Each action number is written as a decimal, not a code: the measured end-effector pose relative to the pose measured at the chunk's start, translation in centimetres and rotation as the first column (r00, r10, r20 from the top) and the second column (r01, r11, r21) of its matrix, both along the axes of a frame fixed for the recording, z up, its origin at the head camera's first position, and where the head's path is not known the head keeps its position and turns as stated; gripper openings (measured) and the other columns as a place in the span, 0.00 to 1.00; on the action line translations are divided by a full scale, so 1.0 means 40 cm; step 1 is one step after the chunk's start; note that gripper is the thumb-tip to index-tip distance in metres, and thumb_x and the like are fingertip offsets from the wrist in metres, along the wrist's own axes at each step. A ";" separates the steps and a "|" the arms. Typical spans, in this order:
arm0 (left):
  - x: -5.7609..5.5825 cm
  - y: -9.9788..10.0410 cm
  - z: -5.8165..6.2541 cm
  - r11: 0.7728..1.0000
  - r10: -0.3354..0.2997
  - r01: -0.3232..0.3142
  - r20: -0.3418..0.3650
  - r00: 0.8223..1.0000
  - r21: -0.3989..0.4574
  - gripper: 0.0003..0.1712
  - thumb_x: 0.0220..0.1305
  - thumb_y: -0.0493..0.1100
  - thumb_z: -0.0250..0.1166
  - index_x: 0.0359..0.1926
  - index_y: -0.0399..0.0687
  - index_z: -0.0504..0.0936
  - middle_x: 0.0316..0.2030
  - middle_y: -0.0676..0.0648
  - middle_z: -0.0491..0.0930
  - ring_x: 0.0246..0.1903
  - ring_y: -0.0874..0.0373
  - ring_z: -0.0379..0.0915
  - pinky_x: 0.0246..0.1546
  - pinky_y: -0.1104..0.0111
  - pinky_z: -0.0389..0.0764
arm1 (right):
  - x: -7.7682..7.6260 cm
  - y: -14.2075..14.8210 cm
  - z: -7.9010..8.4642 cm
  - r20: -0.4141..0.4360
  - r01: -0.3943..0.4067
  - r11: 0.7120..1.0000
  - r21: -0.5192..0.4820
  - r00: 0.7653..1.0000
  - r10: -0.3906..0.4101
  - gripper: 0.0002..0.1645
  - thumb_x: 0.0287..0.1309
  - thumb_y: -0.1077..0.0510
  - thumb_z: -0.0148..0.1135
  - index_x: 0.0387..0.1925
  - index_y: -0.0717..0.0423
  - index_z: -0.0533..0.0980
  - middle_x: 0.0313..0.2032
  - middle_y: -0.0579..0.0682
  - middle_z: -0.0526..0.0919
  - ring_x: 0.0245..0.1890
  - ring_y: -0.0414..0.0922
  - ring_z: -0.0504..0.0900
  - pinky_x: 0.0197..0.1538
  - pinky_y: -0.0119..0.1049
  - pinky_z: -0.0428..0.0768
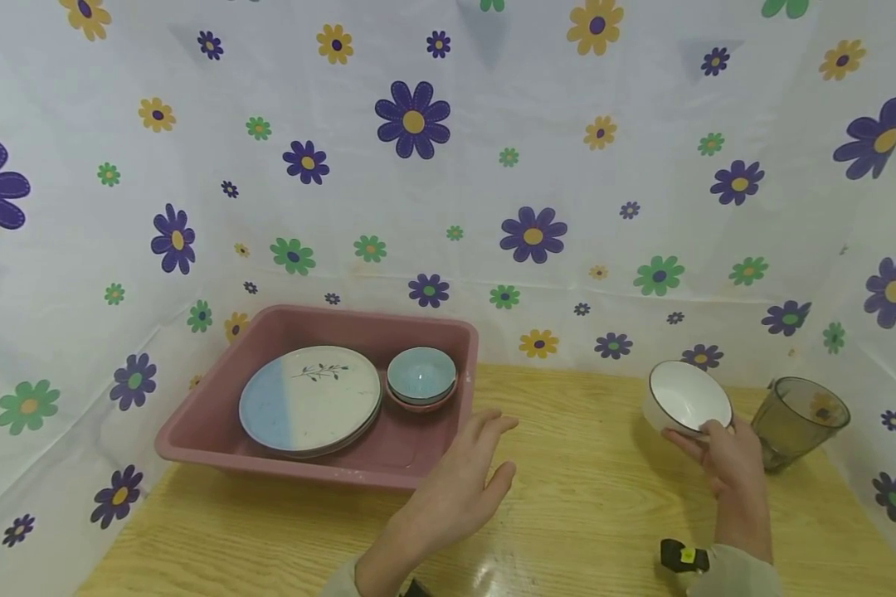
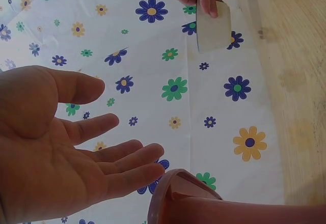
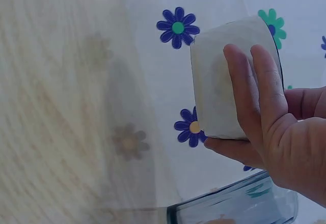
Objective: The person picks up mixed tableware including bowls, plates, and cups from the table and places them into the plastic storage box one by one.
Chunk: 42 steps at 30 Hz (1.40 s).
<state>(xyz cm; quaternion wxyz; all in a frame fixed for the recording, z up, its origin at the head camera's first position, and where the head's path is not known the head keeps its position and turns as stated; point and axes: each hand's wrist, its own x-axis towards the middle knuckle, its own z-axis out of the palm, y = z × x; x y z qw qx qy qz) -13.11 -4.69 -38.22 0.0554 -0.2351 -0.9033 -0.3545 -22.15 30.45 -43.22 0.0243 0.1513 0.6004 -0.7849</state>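
My right hand (image 1: 733, 460) grips a white bowl with a dark rim (image 1: 689, 398) by its near right side. In the right wrist view, fingers lie along the outer wall of the bowl (image 3: 224, 81) and the thumb is over the rim; a gap shows between bowl and table. My left hand (image 1: 459, 481) holds nothing, its fingers spread, close to the right front corner of a pink basin (image 1: 314, 473). Inside the basin, large plates (image 1: 328, 406), the top one cream and blue with a leaf sprig, lie beside stacked small bowls (image 1: 421, 375), the top one light blue.
A tinted glass pitcher (image 1: 799, 423) stands right of the right hand, near the table's right side. The wooden table (image 1: 567, 514) meets a white flowered cloth (image 1: 478, 191) at the back and sides.
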 end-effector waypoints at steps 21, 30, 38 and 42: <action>0.002 0.000 -0.002 1.000 0.004 -0.004 -0.033 0.999 -0.004 0.26 0.71 0.41 0.57 0.68 0.44 0.66 0.66 0.41 0.64 0.66 0.50 0.63 0.65 0.55 0.70 | 0.037 -0.032 0.086 -0.126 -0.039 0.995 0.096 0.991 0.051 0.42 0.67 0.69 0.30 0.77 0.60 0.27 0.74 0.71 0.29 0.35 0.42 0.88 0.50 0.37 0.82; 0.001 0.001 -0.001 1.000 0.006 -0.006 -0.031 1.000 -0.002 0.26 0.71 0.42 0.57 0.68 0.44 0.66 0.66 0.41 0.64 0.66 0.50 0.63 0.64 0.54 0.71 | 0.048 -0.050 0.115 -0.172 -0.045 0.992 0.118 0.983 0.065 0.43 0.67 0.70 0.32 0.77 0.60 0.29 0.74 0.73 0.31 0.34 0.42 0.88 0.48 0.39 0.84; 0.001 -0.001 0.000 1.000 -0.002 0.002 -0.042 0.999 0.006 0.28 0.71 0.41 0.57 0.69 0.44 0.64 0.66 0.41 0.64 0.67 0.51 0.63 0.64 0.55 0.71 | 0.058 -0.061 0.131 -0.198 -0.065 0.987 0.148 0.976 0.094 0.43 0.66 0.71 0.33 0.77 0.60 0.29 0.73 0.75 0.33 0.35 0.42 0.88 0.47 0.39 0.84; 0.000 -0.003 0.001 1.000 -0.010 0.011 -0.052 0.999 0.023 0.30 0.71 0.40 0.58 0.70 0.44 0.62 0.66 0.42 0.65 0.67 0.53 0.61 0.66 0.57 0.69 | 0.063 -0.068 0.137 -0.210 -0.066 0.982 0.179 0.972 0.104 0.43 0.68 0.70 0.35 0.78 0.58 0.31 0.74 0.74 0.35 0.35 0.41 0.88 0.45 0.39 0.85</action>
